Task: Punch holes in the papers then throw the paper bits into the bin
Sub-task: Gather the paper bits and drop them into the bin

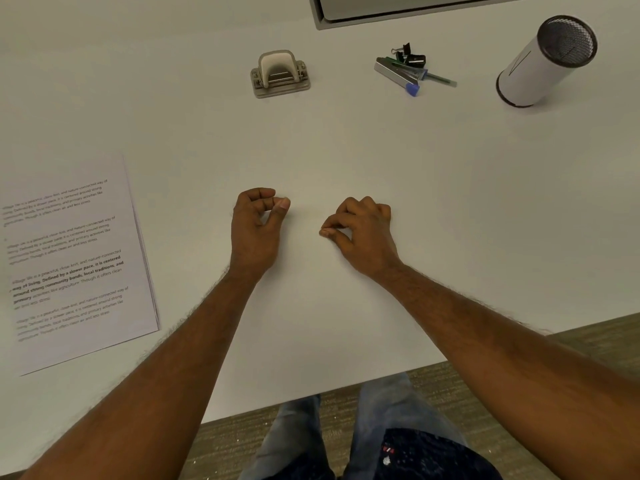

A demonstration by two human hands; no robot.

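Forearms (156, 358) reach up from the bottom edge, bare, over knees in blue jeans (381, 427) and a strip of carpet (588, 344).

Largest of all is the white table (346, 150), which fills most of the view. On its left lie the papers (76, 258), a thin stack of printed sheets, flat and slightly skewed, well apart from both hands. At far right stands the bin (543, 64), a white-wrapped cylinder with a dark mesh mouth. It looks tilted, which may only be the wide lens. The hole punch (280, 74) sits at the far middle, beyond the hands, with its lever up. Between punch and bin is a small heap: a stapler (398, 72), black binder clips (408, 55) and a pen (440, 79).

The left hand (258, 230) rests near the table's middle, fingers loosely curled, thumb close to the forefinger, holding nothing I can see. The right hand (363, 233) lies just beside it with its fingers curled the same way. Its thumb and forefinger tips meet low on the table, with nothing visible between them.

I judge the punching not yet begun, since the sheets show no holes. The next move calls for bringing paper and punch together, with the sheet edges squared before they enter the slot.

The stack's left edge is cut off. The print is too blurred to read. A grey unit (381, 12) at the top is cropped, and the bin's inside is hidden.
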